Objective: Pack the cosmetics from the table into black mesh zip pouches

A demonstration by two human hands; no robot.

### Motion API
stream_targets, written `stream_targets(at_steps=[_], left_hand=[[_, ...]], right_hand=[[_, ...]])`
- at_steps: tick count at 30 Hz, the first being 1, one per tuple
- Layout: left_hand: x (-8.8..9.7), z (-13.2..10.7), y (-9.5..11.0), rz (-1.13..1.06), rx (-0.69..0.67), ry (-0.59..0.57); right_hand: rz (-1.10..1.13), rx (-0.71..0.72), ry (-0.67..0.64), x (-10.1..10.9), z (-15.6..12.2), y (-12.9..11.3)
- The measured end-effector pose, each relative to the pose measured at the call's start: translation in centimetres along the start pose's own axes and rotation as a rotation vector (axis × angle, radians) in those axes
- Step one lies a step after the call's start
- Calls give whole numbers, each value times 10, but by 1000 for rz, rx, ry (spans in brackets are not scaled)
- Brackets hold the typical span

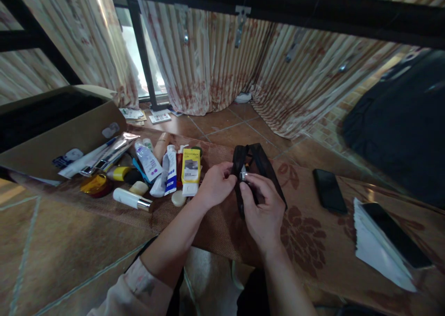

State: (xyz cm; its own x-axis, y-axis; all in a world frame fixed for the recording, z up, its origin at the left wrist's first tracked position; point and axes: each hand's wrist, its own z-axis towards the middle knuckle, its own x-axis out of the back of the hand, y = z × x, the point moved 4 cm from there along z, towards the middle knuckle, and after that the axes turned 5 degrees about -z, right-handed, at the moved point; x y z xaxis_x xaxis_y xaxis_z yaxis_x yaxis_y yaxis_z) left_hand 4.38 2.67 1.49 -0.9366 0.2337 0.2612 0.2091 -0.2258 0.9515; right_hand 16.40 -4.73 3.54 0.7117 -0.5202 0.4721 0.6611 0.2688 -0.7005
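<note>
A small black pouch (267,166) lies on the brown patterned cloth in front of me, its top open. My left hand (219,183) is closed on the pouch's left edge. In the fingertips of my right hand (264,202) is a small silver-capped item (243,176), held over the pouch opening; its lower part is hidden. Something with a little yellow on it shows just behind that item. To the left of my left hand lie a yellow tube with a white cap (191,170) and a blue-and-white tube (170,170).
Several toiletries crowd the left side, among them a white bottle (127,197), a purple-and-white tube (149,160) and an amber jar (95,185). A cardboard box (66,139) stands behind them. At right are a black phone (329,190), another phone (396,235) and white paper (373,255).
</note>
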Motion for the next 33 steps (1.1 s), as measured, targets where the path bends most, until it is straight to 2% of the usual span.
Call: stream_targets(at_steps=[2, 4, 7, 10, 12, 14, 19, 23, 26, 29, 31, 33], left_hand=[[0, -1, -1, 7, 52, 17], [1, -1, -1, 25, 113, 47], [3, -2, 0, 10, 159, 58], [4, -3, -1, -22, 165, 29], [5, -3, -2, -24, 156, 18], [5, -2, -3, -21, 144, 19], [3, -1, -4, -16, 125, 1], [2, -2, -4, -29, 145, -18], [3, -2, -3, -18, 142, -20], [4, -1, -2, 1, 125, -18], [4, -1, -2, 23, 123, -18], [5, -1, -2, 41, 130, -17]], right_hand=[[-33, -39, 41, 1, 2, 7], [-50, -127, 20, -1, 3, 16], [-9, -217, -140, -6, 3, 22], [-28, -199, -345, -9, 1, 14], [-25, -173, -402, -10, -1, 8], [20, -153, -340, -8, -2, 4], [171, -221, 81, 6, 2, 15], [208, -216, 315, 19, 11, 33], [232, -249, 394, 26, 17, 48], [395, -367, 445, 33, 20, 62], [525, -440, 452, 36, 21, 70], [556, -465, 448, 39, 22, 76]])
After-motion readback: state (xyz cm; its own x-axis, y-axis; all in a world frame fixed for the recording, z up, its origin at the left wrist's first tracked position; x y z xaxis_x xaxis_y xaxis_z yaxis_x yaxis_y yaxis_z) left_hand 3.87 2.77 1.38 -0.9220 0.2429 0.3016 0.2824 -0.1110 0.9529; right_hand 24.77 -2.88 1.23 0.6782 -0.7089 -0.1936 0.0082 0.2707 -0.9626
